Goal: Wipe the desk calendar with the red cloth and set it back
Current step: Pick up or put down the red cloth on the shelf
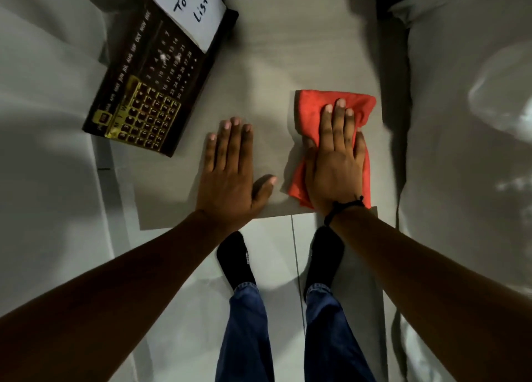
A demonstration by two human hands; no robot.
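The desk calendar [149, 85] is a dark board with gold date squares and a white "To Do List" pad at its far end. It lies at the back left of the grey table [288, 50]. The red cloth [311, 105] lies folded near the table's front right. My right hand [335, 157] rests flat on top of the cloth, fingers straight. My left hand [230, 168] lies flat and bare on the table, left of the cloth, with its fingers spread. Neither hand touches the calendar.
Pale draped sheets [460, 122] flank the table on both sides. The table's front edge runs just behind my wrists. Below it are a tiled floor [276, 237] and my feet in black socks [239, 260].
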